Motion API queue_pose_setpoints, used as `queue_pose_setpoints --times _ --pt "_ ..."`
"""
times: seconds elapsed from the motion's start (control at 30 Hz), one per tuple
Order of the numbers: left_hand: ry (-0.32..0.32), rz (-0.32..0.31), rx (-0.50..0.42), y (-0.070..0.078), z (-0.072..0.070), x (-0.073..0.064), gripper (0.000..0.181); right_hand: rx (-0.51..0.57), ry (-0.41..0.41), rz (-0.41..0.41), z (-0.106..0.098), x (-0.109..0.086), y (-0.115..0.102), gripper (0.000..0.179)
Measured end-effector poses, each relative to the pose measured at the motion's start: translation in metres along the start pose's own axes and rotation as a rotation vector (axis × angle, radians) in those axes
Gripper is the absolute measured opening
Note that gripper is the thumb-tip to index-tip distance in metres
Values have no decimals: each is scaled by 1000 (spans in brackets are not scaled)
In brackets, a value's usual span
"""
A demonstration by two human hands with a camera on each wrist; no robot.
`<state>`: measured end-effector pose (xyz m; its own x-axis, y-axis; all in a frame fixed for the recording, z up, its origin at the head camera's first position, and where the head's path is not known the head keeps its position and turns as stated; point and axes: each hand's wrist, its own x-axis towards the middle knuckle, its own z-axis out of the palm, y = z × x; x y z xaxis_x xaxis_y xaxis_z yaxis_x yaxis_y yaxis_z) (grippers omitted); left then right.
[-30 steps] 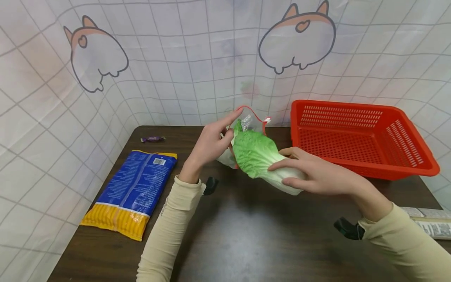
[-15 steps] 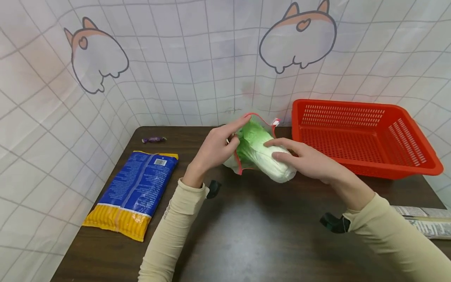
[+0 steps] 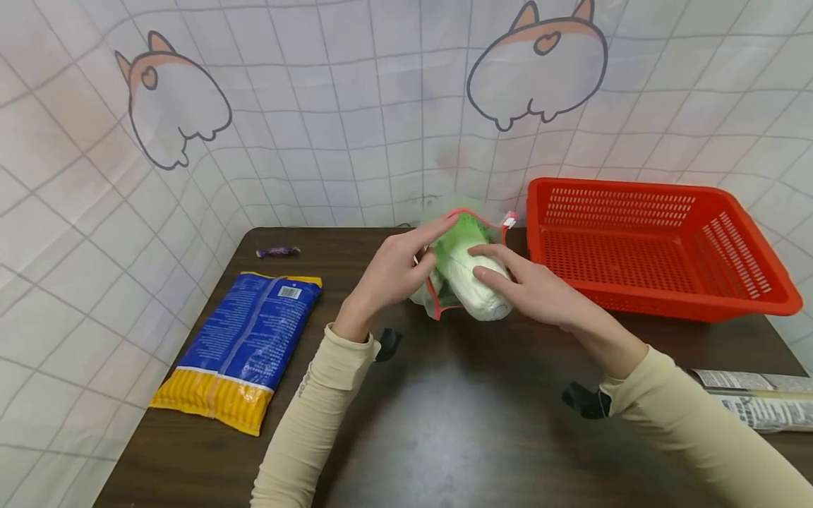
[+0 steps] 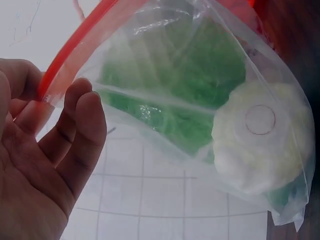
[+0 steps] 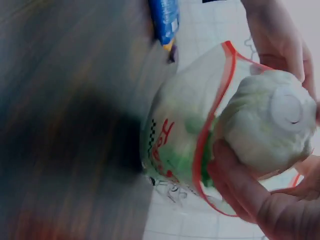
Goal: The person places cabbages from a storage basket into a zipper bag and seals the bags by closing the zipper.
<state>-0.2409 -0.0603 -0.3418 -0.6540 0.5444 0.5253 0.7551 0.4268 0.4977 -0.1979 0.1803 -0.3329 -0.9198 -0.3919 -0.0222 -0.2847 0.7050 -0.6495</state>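
My right hand grips the white stalk end of a toy-looking napa cabbage, its stalk end pointing toward me. The leafy green end lies inside a clear plastic zip bag with a red rim, while the stalk end sticks out of the mouth. With my left hand I hold the bag's red rim at the left side of the spread mouth. Through the plastic in the left wrist view, a pale round thing with a ring mark shows beside green leaf shapes; its kind is unclear.
A red perforated basket stands at the back right. To the left lies a blue and yellow packet, with a small purple wrapped candy behind it. Folded printed paper lies at the right edge, partly behind the right sleeve.
The cabbage has turned and moved leafy end first into the bag. My right hand has moved left with it. My left hand stays at the rim, shifted slightly right.
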Motion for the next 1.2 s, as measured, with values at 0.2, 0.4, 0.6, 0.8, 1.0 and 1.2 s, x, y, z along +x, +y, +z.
queue_pose_setpoints --times 0.2,0.4,0.6,0.8,1.0,1.2 --pt "20 0 12 2 -1 1 56 -78 97 -50 0 7 -1 61" --pt "21 -11 26 4 0 4 57 267 -54 -14 0 13 1 69" --pt "40 -20 50 5 -1 3 59 -92 29 -117 -1 18 -2 64" --pt "33 4 52 6 0 5 59 -309 148 -130 12 16 -5 56" --pt "47 -20 33 6 4 5 61 -517 209 -137 23 12 -7 53" --pt "91 -124 -128 9 2 5 62 -610 553 -325 30 14 -3 45"
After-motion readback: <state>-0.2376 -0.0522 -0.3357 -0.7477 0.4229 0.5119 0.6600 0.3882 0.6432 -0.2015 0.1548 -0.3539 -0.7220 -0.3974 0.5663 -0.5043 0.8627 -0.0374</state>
